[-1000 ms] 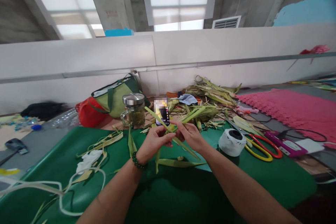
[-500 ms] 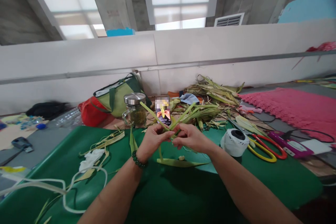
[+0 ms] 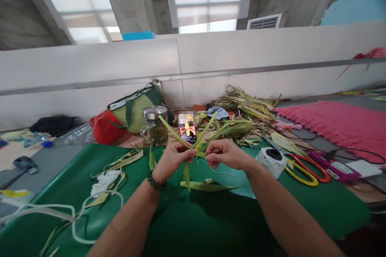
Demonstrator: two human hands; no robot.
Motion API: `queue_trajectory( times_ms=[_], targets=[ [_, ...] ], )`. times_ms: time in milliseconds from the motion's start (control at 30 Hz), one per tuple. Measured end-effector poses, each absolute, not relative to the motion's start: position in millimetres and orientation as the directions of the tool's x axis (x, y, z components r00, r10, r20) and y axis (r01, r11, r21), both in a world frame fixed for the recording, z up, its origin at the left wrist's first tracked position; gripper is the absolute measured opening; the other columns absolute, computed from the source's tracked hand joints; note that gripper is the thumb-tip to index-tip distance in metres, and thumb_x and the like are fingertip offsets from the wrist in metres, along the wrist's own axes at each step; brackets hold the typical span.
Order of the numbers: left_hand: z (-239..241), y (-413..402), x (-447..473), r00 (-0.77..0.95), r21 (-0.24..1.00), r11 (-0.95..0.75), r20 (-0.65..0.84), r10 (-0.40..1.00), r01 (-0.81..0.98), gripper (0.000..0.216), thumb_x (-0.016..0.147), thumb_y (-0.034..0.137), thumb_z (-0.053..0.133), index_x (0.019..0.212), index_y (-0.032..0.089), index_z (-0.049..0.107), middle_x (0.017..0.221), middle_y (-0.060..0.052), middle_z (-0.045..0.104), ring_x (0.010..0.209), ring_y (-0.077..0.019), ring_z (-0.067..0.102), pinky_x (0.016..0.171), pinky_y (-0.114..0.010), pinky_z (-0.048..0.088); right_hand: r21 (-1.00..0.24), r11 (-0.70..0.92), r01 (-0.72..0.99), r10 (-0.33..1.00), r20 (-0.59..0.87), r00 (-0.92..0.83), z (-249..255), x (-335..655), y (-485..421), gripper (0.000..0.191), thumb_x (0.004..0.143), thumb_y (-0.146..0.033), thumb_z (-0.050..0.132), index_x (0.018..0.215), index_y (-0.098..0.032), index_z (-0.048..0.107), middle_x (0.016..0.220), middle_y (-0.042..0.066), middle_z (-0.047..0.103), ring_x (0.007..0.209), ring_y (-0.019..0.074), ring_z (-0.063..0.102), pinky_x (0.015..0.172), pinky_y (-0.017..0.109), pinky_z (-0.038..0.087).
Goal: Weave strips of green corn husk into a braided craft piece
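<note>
Pinching crossed corn-husk strips over the green mat with my left hand, right hand seemingly closed on one end; I reckon a loose left pinch could let the crossing slip, and tugging too hard rightward might split one

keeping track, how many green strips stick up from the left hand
2: one green strip slants left toward the glass jar; a second strip slants up right of the phone. More may be hidden behind the fingers.
</note>
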State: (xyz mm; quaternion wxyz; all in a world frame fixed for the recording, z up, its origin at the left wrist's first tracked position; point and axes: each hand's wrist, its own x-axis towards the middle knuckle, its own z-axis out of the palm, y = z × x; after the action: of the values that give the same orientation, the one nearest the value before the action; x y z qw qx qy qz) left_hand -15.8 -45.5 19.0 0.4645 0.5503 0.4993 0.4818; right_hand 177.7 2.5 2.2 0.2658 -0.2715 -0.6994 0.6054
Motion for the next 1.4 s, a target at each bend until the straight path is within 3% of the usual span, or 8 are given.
queue_trajectory(
  times_ms=[200, 400, 767, 1000, 1233, 1400],
  targets=[
    [13.5, -46.7, -13.6, 0.152, 0.997, -0.041, 0.030, 0.988, 0.070, 0.026, 0.062, 0.034, 0.076, 0.073, 0.013, 0.067, 0.063, 0.000, 0.065, 0.054, -0.0119, 0.060, 0.058, -0.024, 0.048, -0.904, 0.412, 0.114, 0.744, 0.261, -0.616, 4.3, 174.9, 6.8, 0.029, 0.070, -0.042, 0.069, 0.083, -0.016, 0.069, 0.079, 0.004, 0.069, 0.074, 0.0161, 0.062, 0.068, 0.027, 0.050],
    [2.7, -46.7, -4.4, 0.208, 0.986, -0.091, 0.062, 0.976, 0.136, 0.025, 0.067, 0.035, 0.071, 0.076, 0.012, 0.071, 0.064, -0.003, 0.067, 0.055, -0.0128, 0.058, 0.057, -0.025, 0.047, -0.896, 0.445, 0.014, 0.767, 0.373, -0.522, -2.3, 163.2, 2.2, 0.033, 0.072, -0.049, 0.066, 0.064, -0.017, 0.068, 0.059, 0.000, 0.061, 0.057, 0.0123, 0.055, 0.056, 0.024, 0.045],
    [4.6, -48.4, -6.7, 0.211, 0.996, -0.041, 0.022, 0.977, 0.082, 0.033, 0.060, 0.037, 0.077, 0.079, 0.011, 0.069, 0.071, -0.005, 0.068, 0.060, -0.0138, 0.058, 0.060, -0.027, 0.049, -0.924, 0.381, -0.035, 0.843, 0.362, -0.398, -3.8, 166.1, 3.7, 0.033, 0.067, -0.050, 0.069, 0.066, -0.017, 0.068, 0.056, 0.002, 0.062, 0.052, 0.0134, 0.056, 0.051, 0.026, 0.047],
    [5.4, -48.8, -5.6, 0.197, 0.992, 0.055, -0.075, 0.977, 0.109, 0.043, 0.066, 0.052, 0.069, 0.075, 0.010, 0.070, 0.055, -0.002, 0.061, 0.049, -0.0099, 0.053, 0.047, -0.020, 0.036, -0.919, 0.391, -0.051, 0.835, 0.378, -0.399, -4.5, 162.7, 3.3, 0.035, 0.064, -0.052, 0.072, 0.064, -0.017, 0.068, 0.057, 0.002, 0.064, 0.052, 0.0135, 0.057, 0.050, 0.026, 0.048],
    [14.0, -49.7, -8.4, 0.221, 0.986, 0.010, -0.048, 0.974, 0.169, 0.032, 0.063, 0.044, 0.074, 0.067, 0.013, 0.069, 0.058, -0.001, 0.064, 0.050, -0.0106, 0.054, 0.051, -0.022, 0.042, -0.934, 0.355, -0.044, 0.868, 0.346, -0.356, -6.0, 162.9, 3.7, 0.032, 0.068, -0.048, 0.069, 0.070, -0.016, 0.067, 0.057, 0.002, 0.062, 0.057, 0.0151, 0.059, 0.055, 0.028, 0.049],
    [14.4, -48.5, -7.9, 0.165, 0.986, -0.067, 0.042, 0.985, 0.152, 0.030, 0.068, 0.043, 0.071, 0.070, 0.013, 0.066, 0.056, -0.002, 0.064, 0.053, -0.0126, 0.056, 0.056, -0.024, 0.044, -0.952, 0.293, 0.085, 0.784, 0.189, -0.591, -5.6, 160.8, 1.8, 0.028, 0.071, -0.042, 0.066, 0.073, -0.014, 0.068, 0.063, 0.002, 0.064, 0.058, 0.0131, 0.057, 0.055, 0.025, 0.045]
  ],
)
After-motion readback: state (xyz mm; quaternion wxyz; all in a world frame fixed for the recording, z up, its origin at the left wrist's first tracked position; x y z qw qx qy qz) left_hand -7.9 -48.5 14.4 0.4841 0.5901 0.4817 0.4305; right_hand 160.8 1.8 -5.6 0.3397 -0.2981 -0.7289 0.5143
